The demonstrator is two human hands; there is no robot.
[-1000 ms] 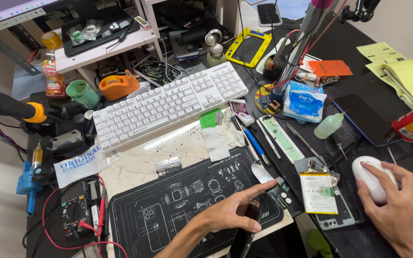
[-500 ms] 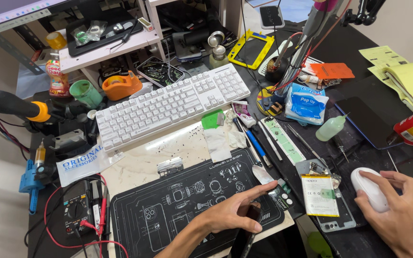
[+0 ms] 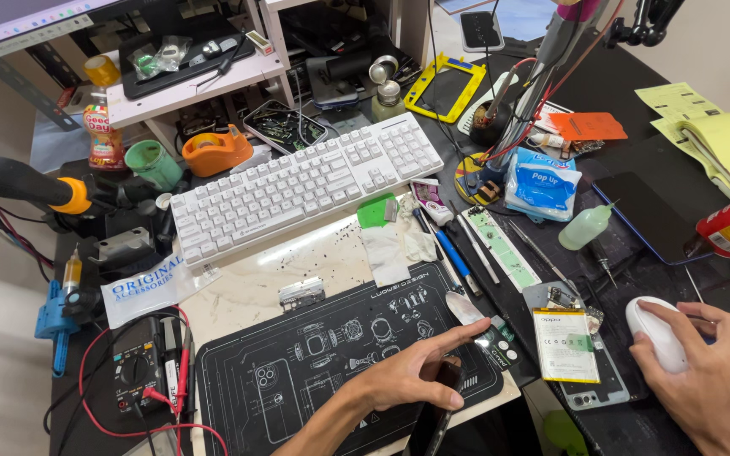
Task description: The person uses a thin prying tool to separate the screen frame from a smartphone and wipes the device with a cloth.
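two bare hands work at the near edge of a crowded bench. left hand curls around a dark slim phone, forefinger stretched out, over the black printed rubber work mat. right hand cups a white oval computer mouse, fingers draped over it. between them lies a white flat phone battery on an opened handset. farther back sits a white full-size keyboard, with an orange tape dispenser beyond it.

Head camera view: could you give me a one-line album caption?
Over a cluttered repair bench, left hand holds a dark phone while right hand cups a white mouse.
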